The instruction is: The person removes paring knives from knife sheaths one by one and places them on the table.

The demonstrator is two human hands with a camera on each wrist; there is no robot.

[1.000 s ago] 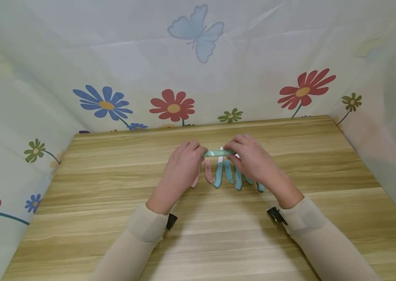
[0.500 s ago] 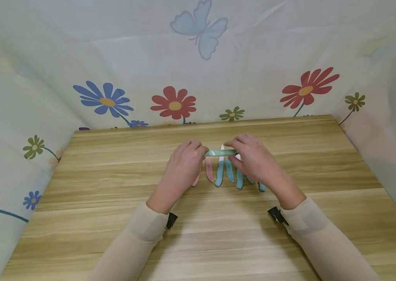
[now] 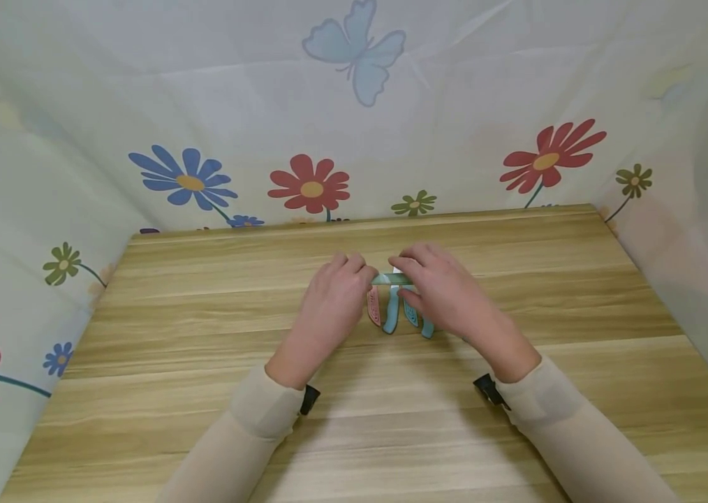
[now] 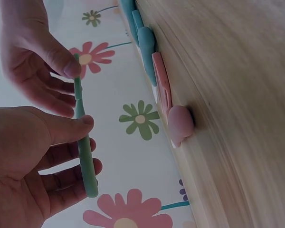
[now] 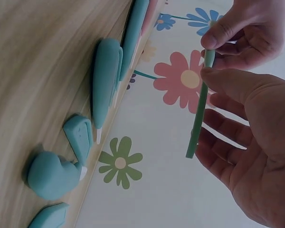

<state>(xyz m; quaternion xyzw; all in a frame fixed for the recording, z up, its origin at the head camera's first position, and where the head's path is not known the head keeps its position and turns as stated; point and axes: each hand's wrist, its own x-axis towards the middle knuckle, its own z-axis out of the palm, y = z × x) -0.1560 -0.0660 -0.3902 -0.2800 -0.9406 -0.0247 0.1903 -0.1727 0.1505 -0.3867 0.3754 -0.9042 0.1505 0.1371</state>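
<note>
A green knife [image 4: 87, 164] and its green sheath [image 5: 198, 121] form one straight piece, held level above the table. My left hand [image 3: 336, 297] pinches the rounded handle between thumb and fingers. My right hand [image 3: 445, 293] grips the flat sheath, thumb on one side and fingers on the other. No blade shows between handle and sheath. Beneath the hands, in a row, lie a pink sheath [image 3: 373, 307], a teal knife [image 3: 391, 312], a teal sheath [image 3: 411, 312] and another teal knife [image 3: 427, 329]. A pink knife [image 4: 180, 123] shows in the left wrist view.
Further right in the row, the right wrist view shows a teal knife [image 5: 50, 176] and a teal sheath [image 5: 50, 217] at its end. The wooden table [image 3: 354, 433] ends at a flower-printed cloth wall [image 3: 228, 119], which also rises on both sides.
My right hand has shifted left along the green sheath, closer to my left hand, covering more of it. Less of the green piece shows between the hands. The row on the table has stayed put.
</note>
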